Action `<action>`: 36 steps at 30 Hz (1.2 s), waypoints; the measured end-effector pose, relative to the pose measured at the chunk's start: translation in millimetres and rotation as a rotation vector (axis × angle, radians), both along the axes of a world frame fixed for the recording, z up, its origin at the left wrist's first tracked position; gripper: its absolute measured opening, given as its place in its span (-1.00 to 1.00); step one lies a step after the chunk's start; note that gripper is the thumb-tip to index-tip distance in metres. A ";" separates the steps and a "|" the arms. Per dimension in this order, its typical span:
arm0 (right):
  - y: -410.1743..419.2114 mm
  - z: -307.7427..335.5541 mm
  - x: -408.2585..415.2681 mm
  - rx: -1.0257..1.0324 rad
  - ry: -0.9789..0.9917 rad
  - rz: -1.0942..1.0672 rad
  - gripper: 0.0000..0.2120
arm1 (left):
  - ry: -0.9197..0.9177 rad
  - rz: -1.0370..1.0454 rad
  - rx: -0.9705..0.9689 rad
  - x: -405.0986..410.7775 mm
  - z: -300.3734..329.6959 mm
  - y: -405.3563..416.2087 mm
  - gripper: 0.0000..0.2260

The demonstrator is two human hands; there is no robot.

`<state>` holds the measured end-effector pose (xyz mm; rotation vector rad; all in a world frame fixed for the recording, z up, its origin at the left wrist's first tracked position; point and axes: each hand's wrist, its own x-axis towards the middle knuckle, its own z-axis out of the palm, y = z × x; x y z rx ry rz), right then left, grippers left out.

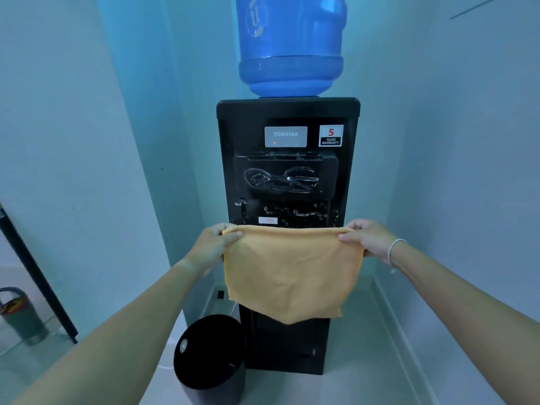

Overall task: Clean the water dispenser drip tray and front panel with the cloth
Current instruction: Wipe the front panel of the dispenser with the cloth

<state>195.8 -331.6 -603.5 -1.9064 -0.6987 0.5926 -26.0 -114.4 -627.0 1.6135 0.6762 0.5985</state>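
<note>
— What stands between me and the front panel [287, 176]?

— The orange cloth [289, 270], stretched flat between the left hand [214, 244] and right hand [366, 239], curtains the dispenser's lower front (drip tray hidden behind it). Above its top edge I see open reach.

— Sideways?

— Walls close on both sides; a black bin [209, 355] crowds the floor at lower left.

The black upright water dispenser [287, 176] stands on the floor [365, 346] in the far corner between two walls, with the blue plastic water bottle [289, 45] upended on its top. The orange square cloth [289, 273] hangs before its front panel [287, 135], held at its upper corners by the left hand [213, 244] and right hand [368, 238]. The black round bin [209, 355] stands on the floor just left of the dispenser's base, and the grey lidded tumbler [20, 314] sits well apart at the left edge.
</note>
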 end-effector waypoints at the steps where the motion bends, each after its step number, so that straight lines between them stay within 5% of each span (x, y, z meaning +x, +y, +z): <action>1: 1.4 2.5 0.6 -0.021 -0.046 0.002 -0.87 | -0.001 0.019 0.030 1.7 4.1 0.7 -0.92; 9: 22.3 43.1 5.9 -0.002 -0.459 -0.330 -0.87 | -0.005 0.247 0.420 25.5 46.3 13.3 -0.79; 16: 72.9 78.1 0.1 0.594 0.046 -0.500 -0.87 | -0.379 0.341 0.145 67.3 90.8 20.0 -0.86; 20: 91.0 84.4 -1.4 0.754 -0.139 -0.550 -0.83 | -0.582 0.400 0.125 84.3 99.9 27.4 -0.83; 24: 105.2 81.5 2.7 0.701 -0.443 -0.448 -0.76 | -0.560 0.392 0.377 96.3 103.7 39.3 -0.84; 32: 112.3 75.2 16.9 0.265 -1.037 -0.203 -0.49 | -0.192 0.179 0.927 97.9 95.8 53.3 -0.62; 36: 111.0 71.9 23.7 0.213 -1.111 -0.198 -0.74 | -0.088 0.097 1.020 86.4 88.4 63.8 -0.75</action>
